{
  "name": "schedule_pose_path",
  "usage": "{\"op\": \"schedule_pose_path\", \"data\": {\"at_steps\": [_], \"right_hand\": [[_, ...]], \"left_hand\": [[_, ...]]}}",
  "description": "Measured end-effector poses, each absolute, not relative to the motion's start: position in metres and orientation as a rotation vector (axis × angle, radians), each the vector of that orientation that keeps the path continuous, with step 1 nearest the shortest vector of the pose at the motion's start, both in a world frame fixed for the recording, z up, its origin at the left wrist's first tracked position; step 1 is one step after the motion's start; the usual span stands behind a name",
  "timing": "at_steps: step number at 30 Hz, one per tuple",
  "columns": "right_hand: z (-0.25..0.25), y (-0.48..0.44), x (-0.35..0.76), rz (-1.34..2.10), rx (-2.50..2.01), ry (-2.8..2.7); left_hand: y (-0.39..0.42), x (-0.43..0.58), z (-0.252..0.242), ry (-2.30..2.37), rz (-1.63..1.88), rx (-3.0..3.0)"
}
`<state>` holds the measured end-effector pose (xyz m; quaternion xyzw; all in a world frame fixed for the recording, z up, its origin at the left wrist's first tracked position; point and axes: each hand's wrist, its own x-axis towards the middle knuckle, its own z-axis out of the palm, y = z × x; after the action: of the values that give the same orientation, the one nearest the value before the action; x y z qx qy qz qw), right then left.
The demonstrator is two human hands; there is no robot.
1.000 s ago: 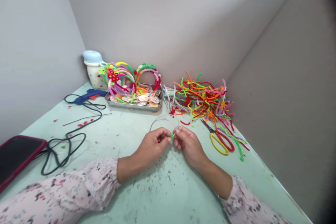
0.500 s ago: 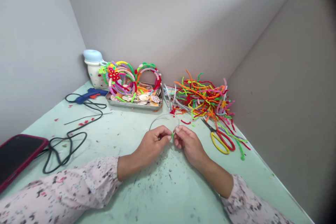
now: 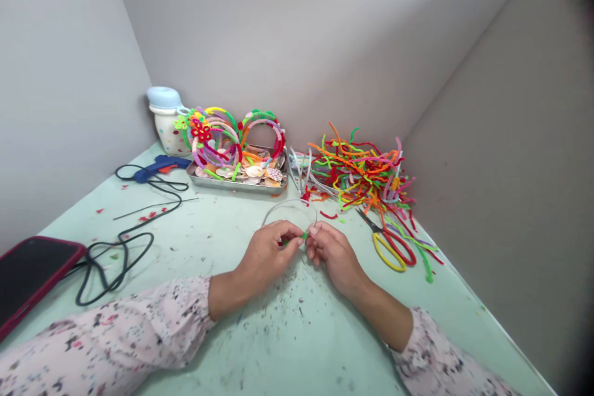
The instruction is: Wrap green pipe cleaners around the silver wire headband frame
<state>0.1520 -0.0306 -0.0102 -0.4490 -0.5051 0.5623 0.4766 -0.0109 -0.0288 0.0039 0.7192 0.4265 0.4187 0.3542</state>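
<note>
A thin grey headband (image 3: pixel 288 202) arches away from me over the table, its ends coming down to my hands. My left hand (image 3: pixel 269 255) pinches a short piece of green pipe cleaner (image 3: pixel 304 236) at its fingertips; a bit of red shows under those fingers. Opposite it, my right hand (image 3: pixel 333 255) is closed on the headband's right end, thumb against forefinger. The fingertips of both hands almost meet at the green piece. How the piece sits on the band is hidden by the fingers.
Scissors (image 3: pixel 392 246) lie right of my hands, before a pile of pipe cleaners (image 3: pixel 357 167). A metal tray (image 3: pixel 236 186) holds shells and wrapped headbands (image 3: pixel 218 136). Leftward are a glue gun (image 3: pixel 160 168), its black cord (image 3: pixel 151 241), a phone (image 3: pixel 37 278) and a lidded cup (image 3: pixel 169 130).
My left hand has shifted very slightly, and the headband's arch has tipped a little with it. My right hand stays almost in place.
</note>
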Motion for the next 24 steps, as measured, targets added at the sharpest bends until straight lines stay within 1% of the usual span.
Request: {"op": "schedule_pose_path", "data": {"at_steps": [12,24], "right_hand": [[-0.0025,-0.0305,0.1496,1.352,-1.201,-1.311],[-0.0035,-0.0304,0.1512,1.357,-1.193,-1.323]], "left_hand": [[-0.0273,-0.0128,0.0060,1.198,1.057,2.162],[-0.0272,-0.0127,0.0056,1.213,1.055,2.132]]}}
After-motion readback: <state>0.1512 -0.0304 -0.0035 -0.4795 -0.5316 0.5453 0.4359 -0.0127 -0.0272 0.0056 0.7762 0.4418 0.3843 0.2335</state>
